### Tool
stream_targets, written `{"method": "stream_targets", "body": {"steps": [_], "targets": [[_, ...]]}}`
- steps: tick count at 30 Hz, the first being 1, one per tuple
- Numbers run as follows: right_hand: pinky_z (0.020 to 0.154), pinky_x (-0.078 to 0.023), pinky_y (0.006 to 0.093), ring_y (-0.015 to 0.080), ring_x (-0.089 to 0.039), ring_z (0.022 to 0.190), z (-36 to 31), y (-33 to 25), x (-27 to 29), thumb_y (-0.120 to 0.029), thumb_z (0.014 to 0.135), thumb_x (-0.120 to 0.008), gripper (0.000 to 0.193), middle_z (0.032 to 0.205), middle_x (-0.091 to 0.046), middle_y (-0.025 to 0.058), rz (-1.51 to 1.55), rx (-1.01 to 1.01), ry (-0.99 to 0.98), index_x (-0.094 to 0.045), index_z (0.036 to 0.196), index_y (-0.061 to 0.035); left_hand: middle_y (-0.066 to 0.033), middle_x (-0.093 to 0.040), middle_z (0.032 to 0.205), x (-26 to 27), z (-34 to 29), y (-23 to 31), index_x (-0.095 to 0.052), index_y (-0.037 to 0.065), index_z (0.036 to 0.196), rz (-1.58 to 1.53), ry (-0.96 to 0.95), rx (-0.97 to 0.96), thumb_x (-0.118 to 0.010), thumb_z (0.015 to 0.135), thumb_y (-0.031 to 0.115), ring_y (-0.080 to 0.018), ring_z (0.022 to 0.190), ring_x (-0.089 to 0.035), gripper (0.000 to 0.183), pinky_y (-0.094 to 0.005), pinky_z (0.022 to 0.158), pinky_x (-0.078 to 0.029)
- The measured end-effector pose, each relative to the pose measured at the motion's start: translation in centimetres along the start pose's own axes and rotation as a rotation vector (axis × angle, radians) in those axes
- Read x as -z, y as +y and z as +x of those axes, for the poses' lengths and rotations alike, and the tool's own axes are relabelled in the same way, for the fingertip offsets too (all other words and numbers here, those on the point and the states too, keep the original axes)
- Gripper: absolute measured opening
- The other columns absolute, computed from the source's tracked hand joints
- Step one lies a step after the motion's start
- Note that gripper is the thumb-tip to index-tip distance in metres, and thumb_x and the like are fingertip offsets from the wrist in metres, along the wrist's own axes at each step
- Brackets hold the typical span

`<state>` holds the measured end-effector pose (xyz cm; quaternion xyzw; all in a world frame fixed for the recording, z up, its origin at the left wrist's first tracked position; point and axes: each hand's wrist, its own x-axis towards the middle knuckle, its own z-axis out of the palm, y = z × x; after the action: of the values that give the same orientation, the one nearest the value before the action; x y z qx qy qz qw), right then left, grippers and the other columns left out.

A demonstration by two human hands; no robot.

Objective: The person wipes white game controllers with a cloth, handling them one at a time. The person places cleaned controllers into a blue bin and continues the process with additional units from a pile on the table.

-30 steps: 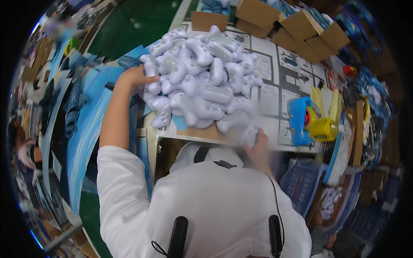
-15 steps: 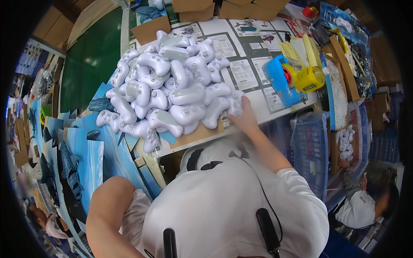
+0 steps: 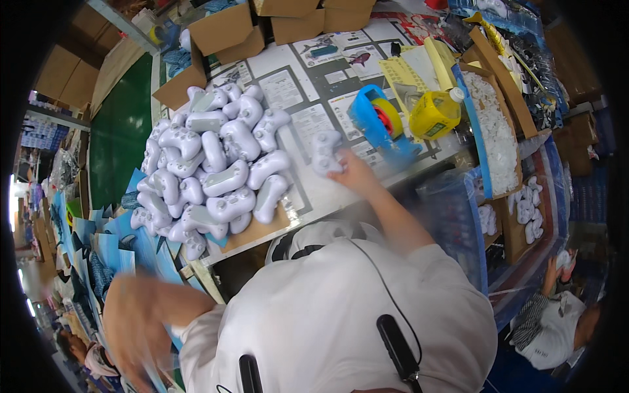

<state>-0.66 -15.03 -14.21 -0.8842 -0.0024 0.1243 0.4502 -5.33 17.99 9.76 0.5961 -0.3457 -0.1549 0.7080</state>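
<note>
My right hand (image 3: 356,174) grips the lower end of a white game controller (image 3: 325,149), its fingers closed round that end. The controller is over the printed sheets on the white worktable, to the right of a heaped pile of similar white controllers (image 3: 226,178). Buttons and sticks show on its upper face. My left arm bends at the lower left, smeared by motion, and its hand is not visible.
A blue tape dispenser (image 3: 372,121) and a yellow bottle (image 3: 436,114) stand right of my hand. Open cardboard boxes (image 3: 226,33) line the far edge. A box of small white pieces (image 3: 488,131) is farther right. A person (image 3: 550,327) sits at lower right.
My right hand has drawn one controller away from the pile's right edge, across the table. The view has shifted, so the pile appears farther left. My left arm has moved outward to the left.
</note>
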Motion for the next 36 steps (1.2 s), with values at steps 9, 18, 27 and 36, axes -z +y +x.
{"method": "stream_targets", "body": {"steps": [9, 18, 27, 36], "targets": [[0.065, -0.044, 0.0227, 0.0082, -0.054, 0.072, -3.3, 2.2, 13.9, -0.014, 0.079, -0.063, 0.025, 0.082, -0.060, 0.0044, 0.371, 0.091, 0.114, -0.056, 0.100, -0.0028, -0.0196, -0.060, 0.093, -7.1, 14.9, -26.0, -0.048, 0.003, 0.100, 1.200, 0.224, 1.109, -0.060, 0.072, 0.048, -0.0344, 0.085, -0.060, 0.055, -0.0420, 0.071, -0.048], [0.063, -0.041, 0.0218, 0.0098, -0.050, 0.070, -0.2, 3.8, 25.7, -0.009, 0.086, -0.053, 0.011, 0.082, -0.058, 0.0076, 0.707, 0.478, 1.072, -0.054, 0.092, 0.0001, -0.0195, -0.055, 0.092, -8.4, 14.6, -27.6, -0.047, 0.001, 0.105, 1.290, 0.385, 0.681, -0.068, 0.069, 0.036, -0.0334, 0.086, -0.056, 0.054, -0.0403, 0.071, -0.046], [0.073, -0.042, 0.0217, 0.0110, -0.054, 0.082, 1.6, -4.3, 30.4, -0.007, 0.085, -0.054, 0.017, 0.086, -0.059, 0.0071, 0.554, 0.536, 0.737, -0.055, 0.098, 0.0035, -0.0128, -0.057, 0.100, -11.9, 40.3, -31.7, -0.058, 0.010, 0.097, 1.126, 0.057, 0.441, -0.053, 0.077, 0.018, -0.0313, 0.094, -0.056, 0.022, -0.0383, 0.075, -0.047], [0.073, -0.041, 0.0239, 0.0145, -0.054, 0.079, -2.7, -0.6, 28.5, 0.000, 0.078, -0.054, 0.015, 0.083, -0.058, 0.0095, 0.497, 0.459, 0.698, -0.057, 0.092, 0.0050, -0.0016, -0.058, 0.076, -7.6, 43.8, -33.9, -0.055, 0.005, 0.077, 0.474, -0.351, 0.392, -0.068, 0.071, 0.022, -0.0112, 0.069, -0.054, 0.022, -0.0232, 0.064, -0.043]]}}
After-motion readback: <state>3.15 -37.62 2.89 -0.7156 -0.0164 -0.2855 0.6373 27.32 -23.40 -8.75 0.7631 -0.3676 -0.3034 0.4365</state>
